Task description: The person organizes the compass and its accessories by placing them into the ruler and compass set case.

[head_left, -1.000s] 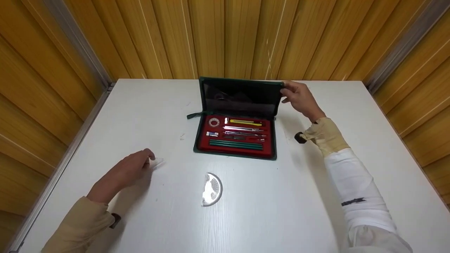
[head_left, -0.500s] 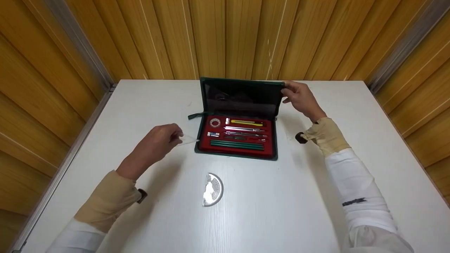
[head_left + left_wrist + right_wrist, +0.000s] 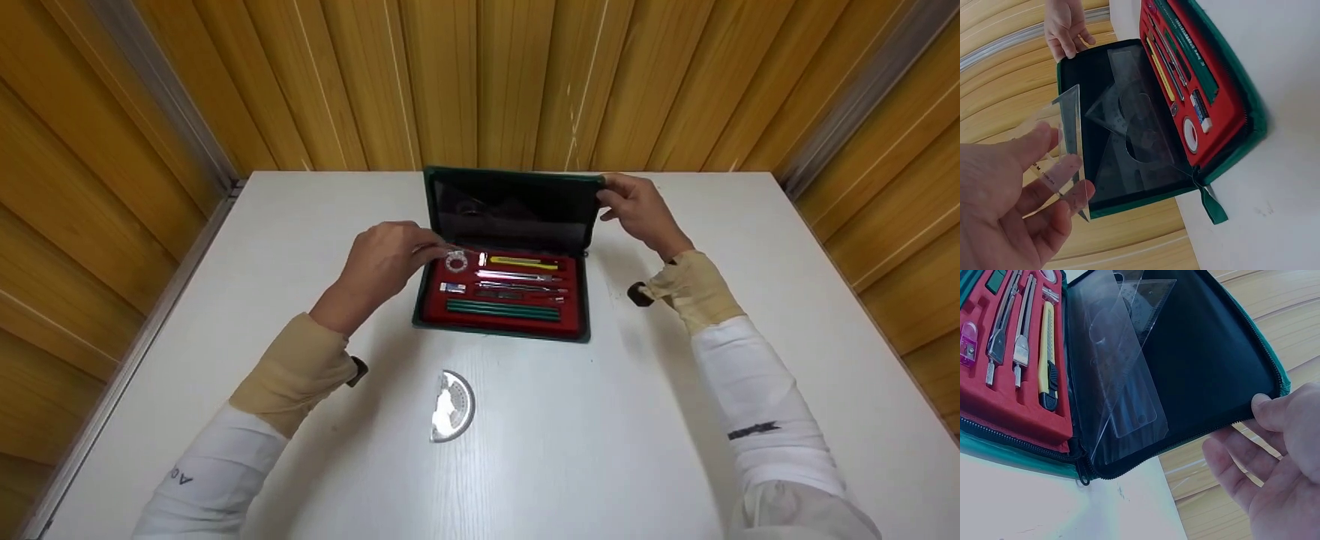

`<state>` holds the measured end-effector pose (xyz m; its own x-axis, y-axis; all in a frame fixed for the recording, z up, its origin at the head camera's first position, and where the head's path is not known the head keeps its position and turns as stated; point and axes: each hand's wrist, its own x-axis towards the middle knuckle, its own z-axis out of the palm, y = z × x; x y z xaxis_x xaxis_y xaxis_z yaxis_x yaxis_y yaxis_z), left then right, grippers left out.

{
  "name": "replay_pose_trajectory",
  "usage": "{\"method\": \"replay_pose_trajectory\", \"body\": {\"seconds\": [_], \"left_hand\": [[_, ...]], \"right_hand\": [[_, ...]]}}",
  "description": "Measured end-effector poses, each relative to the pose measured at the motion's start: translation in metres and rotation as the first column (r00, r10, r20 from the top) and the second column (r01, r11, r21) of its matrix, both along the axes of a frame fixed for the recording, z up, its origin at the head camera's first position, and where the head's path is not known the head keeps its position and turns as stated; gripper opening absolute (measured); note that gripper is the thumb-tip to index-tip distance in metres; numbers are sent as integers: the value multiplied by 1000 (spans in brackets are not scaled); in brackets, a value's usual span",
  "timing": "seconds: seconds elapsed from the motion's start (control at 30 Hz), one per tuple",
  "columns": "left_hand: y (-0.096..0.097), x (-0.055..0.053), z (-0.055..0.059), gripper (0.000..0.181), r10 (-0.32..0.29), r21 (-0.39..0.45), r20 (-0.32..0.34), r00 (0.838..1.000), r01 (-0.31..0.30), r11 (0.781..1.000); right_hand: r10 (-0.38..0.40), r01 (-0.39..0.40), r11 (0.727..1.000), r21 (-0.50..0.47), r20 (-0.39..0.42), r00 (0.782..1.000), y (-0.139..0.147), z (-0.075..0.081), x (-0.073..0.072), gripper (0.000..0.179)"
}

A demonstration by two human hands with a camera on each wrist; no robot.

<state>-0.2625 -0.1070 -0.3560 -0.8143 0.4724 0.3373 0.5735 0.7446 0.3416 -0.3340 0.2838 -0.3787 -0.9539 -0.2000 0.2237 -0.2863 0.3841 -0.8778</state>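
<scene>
My left hand (image 3: pixel 394 255) pinches a clear plastic set square (image 3: pixel 1071 129) between thumb and fingers, in front of the lid's inner side. A green zip case (image 3: pixel 501 331) stands open on the table, its lid (image 3: pixel 525 206) raised toward the back. At the lid's right corner, my right hand (image 3: pixel 637 210) grips the edge with thumb and fingers. Inside the lid, a transparent pocket (image 3: pixel 1154 433) contains a clear ruler (image 3: pixel 1123 64) and other clear drawing pieces. Green pencils (image 3: pixel 502 309), a yellow utility knife (image 3: pixel 525 262), compasses (image 3: pixel 1024 337) and an eraser (image 3: pixel 1201 111) lie in the red tray (image 3: pixel 442 319).
A clear half-round protractor (image 3: pixel 453 406) lies on the white table (image 3: pixel 600 450) in front of the case. A white ring (image 3: pixel 456 262) sits in the tray's back left corner. Wood-patterned panels (image 3: pixel 480 82) rise behind the table and at both sides.
My left hand has carried the set square from the table's left side, up and right, to the open lid. My right hand stays at the lid corner; the protractor has not moved.
</scene>
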Motion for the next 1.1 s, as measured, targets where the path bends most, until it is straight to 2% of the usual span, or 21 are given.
{"method": "replay_pose_trajectory", "body": {"seconds": [0.2,0.27,0.37,0.5,0.77,0.9,1.0,1.1], "left_hand": [[14,-16,3,16,-24,43,77,997,21,999],[19,-21,5,17,-21,51,94,995,16,999],[27,-26,6,18,-15,46,104,994,10,999],[42,-33,9,20,-15,45,95,995,11,999],[74,-47,10,17,-18,139,75,997,7,990],[88,-55,9,15,5,173,63,998,-16,985],[98,-59,9,14,34,172,41,999,-41,984],[105,-62,8,14,57,138,3,998,-57,989]], "right_hand": [[-10,10,1000,-1,-7,1000,4,-12,-11,28],[-3,3,1000,-4,-11,1000,3,-11,-10,28],[14,-14,1000,-8,-6,1000,-3,2,1,28],[14,-14,1000,-4,-2,1000,-3,6,6,28],[-6,5,1000,-13,-10,1000,6,-16,-12,28],[-3,3,1000,-15,-15,1000,6,-18,-14,28],[-3,3,1000,-23,-25,1000,5,-18,-13,27],[-2,1,1000,-27,-31,1000,3,-18,-12,26]]}}
